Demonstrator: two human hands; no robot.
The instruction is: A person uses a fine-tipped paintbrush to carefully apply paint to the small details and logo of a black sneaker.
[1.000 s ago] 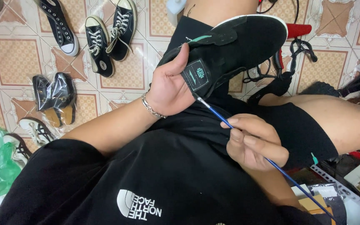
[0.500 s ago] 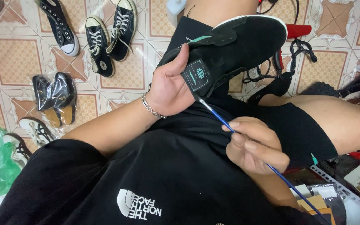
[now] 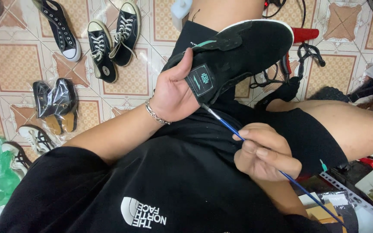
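1. Upper middle of the frame: the left hand [image 3: 173,92] wraps around the tongue end of a black suede low-top shoe with a white sole edge [image 3: 242,47]. The thumb lies along the top and the palm is closed tight around the upper, holding the shoe tilted above the lap.
2. Lower right: the right hand [image 3: 264,153] pinches a thin blue-handled paintbrush [image 3: 232,127] between thumb and fingertips. The metal ferrule and tip touch the shoe just below its black and teal tongue label [image 3: 200,80].
3. Risk, as I judge it: the shoe hangs in the air on one hand only, so a small twist of that wrist could drag the bristles onto the label or the suede.
4. The brush handle runs long past the fingers toward the lower right, so a knock from the knee could jolt the tip.
5. Left of the frame: black canvas sneakers [image 3: 113,41] lie on the patterned floor tiles [image 3: 16,64], well apart.
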